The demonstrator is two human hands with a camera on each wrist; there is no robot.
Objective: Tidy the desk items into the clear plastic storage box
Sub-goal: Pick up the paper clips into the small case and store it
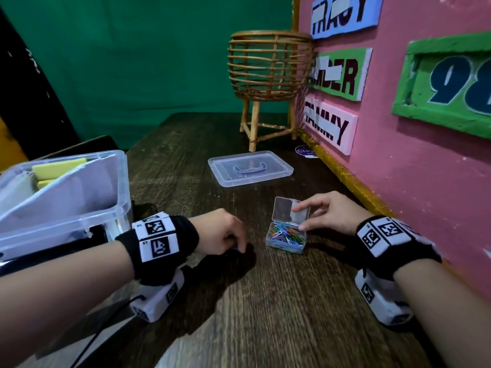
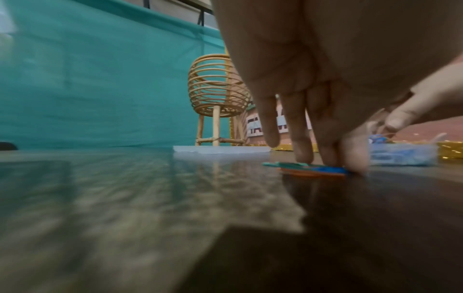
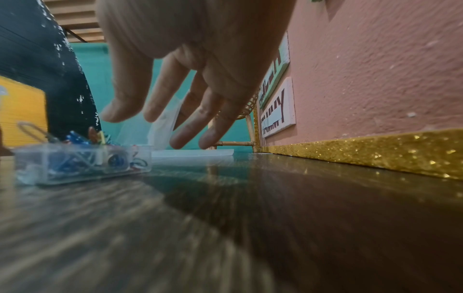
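Observation:
A small clear case (image 1: 285, 239) full of coloured paper clips sits on the desk, its hinged lid (image 1: 289, 212) raised. My right hand (image 1: 301, 217) pinches that lid's right edge between index fingertip and thumb; the other fingers are spread. My left hand (image 1: 239, 247) is to the left of the case with its fingertips (image 2: 304, 156) down on a few loose teal, blue and orange paper clips (image 2: 310, 169) lying flat on the desk, thumb held apart. The clear plastic storage box (image 1: 79, 216) stands at the left, holding yellow pads and papers.
The storage box's clear lid (image 1: 249, 168) lies flat further back on the dark wooden desk (image 1: 265, 314). Behind it stands a rattan basket stand (image 1: 268, 75). A pink wall (image 1: 425, 181) with name signs and a gold glitter strip (image 3: 363, 152) borders the desk on the right.

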